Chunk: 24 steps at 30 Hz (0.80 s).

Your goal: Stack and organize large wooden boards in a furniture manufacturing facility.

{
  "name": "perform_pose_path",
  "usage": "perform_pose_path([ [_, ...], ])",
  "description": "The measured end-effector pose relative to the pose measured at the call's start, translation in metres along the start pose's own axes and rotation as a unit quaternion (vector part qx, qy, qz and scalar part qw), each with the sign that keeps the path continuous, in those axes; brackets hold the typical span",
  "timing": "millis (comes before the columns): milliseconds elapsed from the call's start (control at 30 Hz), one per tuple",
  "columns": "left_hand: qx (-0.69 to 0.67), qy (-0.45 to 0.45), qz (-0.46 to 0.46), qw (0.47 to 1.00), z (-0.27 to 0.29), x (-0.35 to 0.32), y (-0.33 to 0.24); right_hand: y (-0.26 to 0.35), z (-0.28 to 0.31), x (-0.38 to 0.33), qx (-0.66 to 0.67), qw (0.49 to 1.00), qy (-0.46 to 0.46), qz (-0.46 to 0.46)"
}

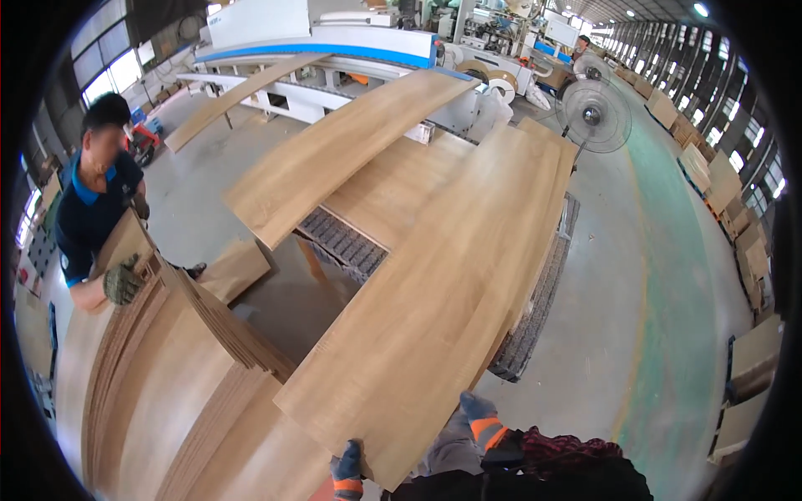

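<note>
A long wood-grain panel [451, 275] runs from the lower middle up to the right, lying over a roller conveyor [535, 309]. Its near end rests in both my gloved hands. My left hand [347, 469], in a blue and orange glove, grips the panel's near left corner from below. My right hand [484, 419], in the same kind of glove, holds the near right edge. A second panel [342, 154] lies further up the conveyor, near the machine.
At the lower left stands a tilted stack of panels [180, 376], with a co-worker's gloved hand [123, 280] on its top edge. A blue and white machine [334, 42] is at the back. A pedestal fan [593, 114] and stacked boards [718, 184] are at the right.
</note>
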<state>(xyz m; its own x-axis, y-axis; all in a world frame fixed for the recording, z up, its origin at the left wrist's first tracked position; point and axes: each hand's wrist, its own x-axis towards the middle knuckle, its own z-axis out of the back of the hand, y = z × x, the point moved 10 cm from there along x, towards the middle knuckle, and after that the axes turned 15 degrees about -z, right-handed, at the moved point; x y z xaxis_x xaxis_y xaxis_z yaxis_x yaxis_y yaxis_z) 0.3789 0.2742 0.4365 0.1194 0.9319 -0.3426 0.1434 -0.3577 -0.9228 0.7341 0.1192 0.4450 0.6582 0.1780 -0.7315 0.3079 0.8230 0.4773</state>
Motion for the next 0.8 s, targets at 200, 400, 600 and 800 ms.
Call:
perform_pose_path([
  [200, 0.009, -0.043, 0.014, 0.999, 0.012, 0.03, -0.005, 0.152, 0.014, -0.08, 0.02, 0.964, 0.001, 0.263],
  [400, 0.017, -0.074, -0.076, 0.994, 0.002, 0.056, -0.025, 0.265, 0.005, -0.005, -0.053, 0.87, -0.223, 0.436],
  [600, 0.276, -0.23, -0.307, 0.882, 0.011, 0.148, -0.198, 0.3, 0.012, 0.051, -0.137, 0.787, -0.293, 0.525],
  [800, -0.013, -0.105, -0.078, 0.991, -0.083, 0.416, -0.224, 0.311, 0.014, 0.035, -0.121, 0.769, -0.286, 0.558],
])
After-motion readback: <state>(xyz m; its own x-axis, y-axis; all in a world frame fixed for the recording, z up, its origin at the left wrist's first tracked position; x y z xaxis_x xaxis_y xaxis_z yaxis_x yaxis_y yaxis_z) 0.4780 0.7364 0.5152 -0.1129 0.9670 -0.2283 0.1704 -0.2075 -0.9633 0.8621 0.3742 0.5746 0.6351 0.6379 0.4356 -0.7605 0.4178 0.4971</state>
